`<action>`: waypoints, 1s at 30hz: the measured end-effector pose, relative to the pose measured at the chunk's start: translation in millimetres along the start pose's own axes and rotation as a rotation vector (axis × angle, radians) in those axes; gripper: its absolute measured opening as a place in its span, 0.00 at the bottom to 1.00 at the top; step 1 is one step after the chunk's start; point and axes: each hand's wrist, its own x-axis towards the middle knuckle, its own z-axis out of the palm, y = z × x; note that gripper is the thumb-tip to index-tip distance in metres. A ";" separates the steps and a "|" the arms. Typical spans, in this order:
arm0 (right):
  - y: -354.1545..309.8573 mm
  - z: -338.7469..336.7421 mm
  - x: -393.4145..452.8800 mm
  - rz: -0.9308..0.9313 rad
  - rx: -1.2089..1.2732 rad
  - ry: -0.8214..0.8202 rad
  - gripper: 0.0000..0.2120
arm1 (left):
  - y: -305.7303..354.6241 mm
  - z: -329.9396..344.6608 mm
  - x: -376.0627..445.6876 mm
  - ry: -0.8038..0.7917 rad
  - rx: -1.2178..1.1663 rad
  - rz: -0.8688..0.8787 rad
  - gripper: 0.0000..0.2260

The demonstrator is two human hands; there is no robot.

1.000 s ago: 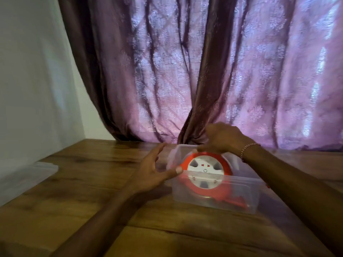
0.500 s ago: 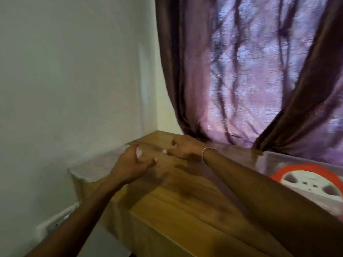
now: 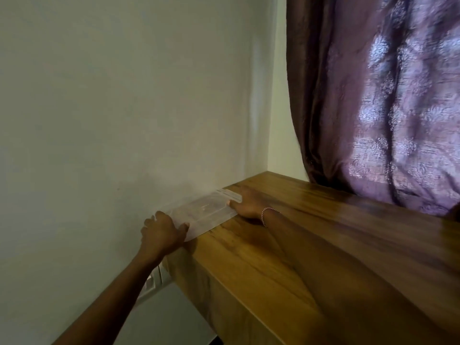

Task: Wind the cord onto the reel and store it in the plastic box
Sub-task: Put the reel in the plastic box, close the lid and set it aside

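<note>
One flat translucent plastic lid [image 3: 205, 212] lies on the brown wooden table [image 3: 311, 245] — two hands grip it. The left hand [image 3: 163, 231] clasps the near end, the right hand [image 3: 249, 202] the far end, thumbs on top.

Translucent frosted plastic lid [image 3: 204, 212], glossy grained wood table [image 3: 311, 245], matt wall [image 3: 124, 108], sheeny patterned cloth curtain [image 3: 385, 108]

From where I stand there is nothing to read: no words, brand marks, numbers or signs on the clear plastic lid [image 3: 207, 210], on the wooden counter [image 3: 311, 232], on the wall [image 3: 124, 108] or on the curtain [image 3: 398, 108], whose only marking is a woven floral pattern
</note>
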 end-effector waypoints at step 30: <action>24.8 -185.3 -156.5 0.378 1.322 0.456 0.37 | 142.6 16.7 -48.1 -0.235 -1.388 0.112 0.25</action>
